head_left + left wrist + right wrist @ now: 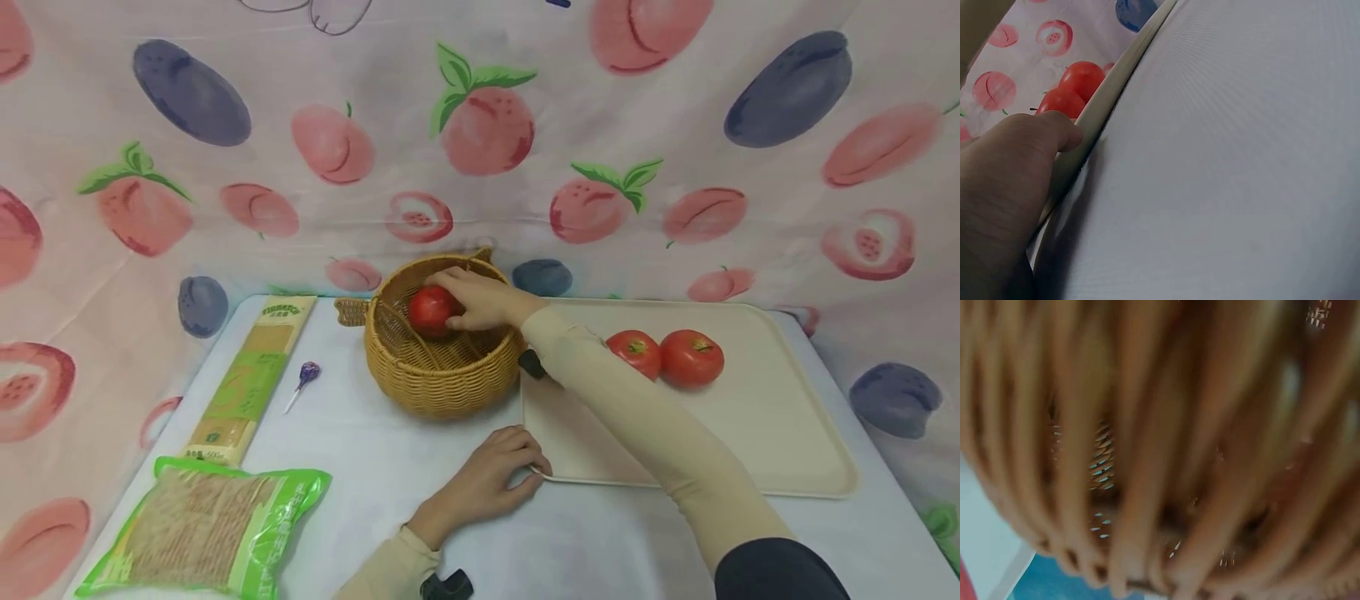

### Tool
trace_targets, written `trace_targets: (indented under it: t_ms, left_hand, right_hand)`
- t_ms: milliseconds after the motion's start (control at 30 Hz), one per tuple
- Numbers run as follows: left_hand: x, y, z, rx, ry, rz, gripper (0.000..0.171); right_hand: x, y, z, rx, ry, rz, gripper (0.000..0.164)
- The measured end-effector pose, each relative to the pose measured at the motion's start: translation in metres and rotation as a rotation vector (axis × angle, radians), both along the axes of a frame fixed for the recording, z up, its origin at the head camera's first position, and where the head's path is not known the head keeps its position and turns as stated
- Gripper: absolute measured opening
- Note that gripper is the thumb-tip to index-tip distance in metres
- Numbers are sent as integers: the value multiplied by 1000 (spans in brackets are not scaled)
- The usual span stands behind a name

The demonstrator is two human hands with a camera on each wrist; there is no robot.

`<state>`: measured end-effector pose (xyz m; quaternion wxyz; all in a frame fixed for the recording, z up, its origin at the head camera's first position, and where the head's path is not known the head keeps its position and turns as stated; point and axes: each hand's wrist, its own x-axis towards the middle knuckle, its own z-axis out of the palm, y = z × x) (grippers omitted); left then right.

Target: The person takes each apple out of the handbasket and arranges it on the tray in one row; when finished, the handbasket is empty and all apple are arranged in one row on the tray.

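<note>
Inside the brown wicker basket (pixel 438 392), my right hand (pixel 483 298) grips a round, glossy, deep-red fruit (pixel 431 311) from its right side. The basket's weave fills the right wrist view, hiding that hand there. My left hand (pixel 487 475) is at the near left corner of the beige tray (pixel 757 433), pinching its rim between thumb and fingers. The left wrist view shows the thumb (pixel 1063 132) against that rim. Two red tomatoes (pixel 692 358) sit side by side on the tray, one partly behind my right sleeve.
Left of the basket lie a purple-wrapped lollipop (pixel 308 372) and a long green-and-yellow noodle packet (pixel 251 379). A green-edged bag of brownish food (pixel 202 529) lies at the front left. A fruit-print cloth (pixel 487 208) hangs behind the white table.
</note>
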<state>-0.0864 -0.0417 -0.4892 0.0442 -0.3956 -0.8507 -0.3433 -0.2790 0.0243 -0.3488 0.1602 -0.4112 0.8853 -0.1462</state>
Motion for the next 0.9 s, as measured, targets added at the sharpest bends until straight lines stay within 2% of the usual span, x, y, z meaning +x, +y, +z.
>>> trace_targets:
  t_ms: [167,333,533,700,900]
  left_hand:
    - [-1,1,0,-9,-6,2,10]
    - [0,0,0,-18,18,9,10]
    - [1,0,0,-15,17,14,10]
    - [0,0,1,-18,44,10,11]
    - [1,0,0,-21,38,10,11]
  right_hand:
    - [-1,-2,-1,71,-33,58,67]
    - [1,-5,-5,97,0,113,60]
    - [3,-5,-6,108,52,89,65]
    - [5,-5,-7,196,34,77,69]
    - [7,-8,-8,207,6,74,65]
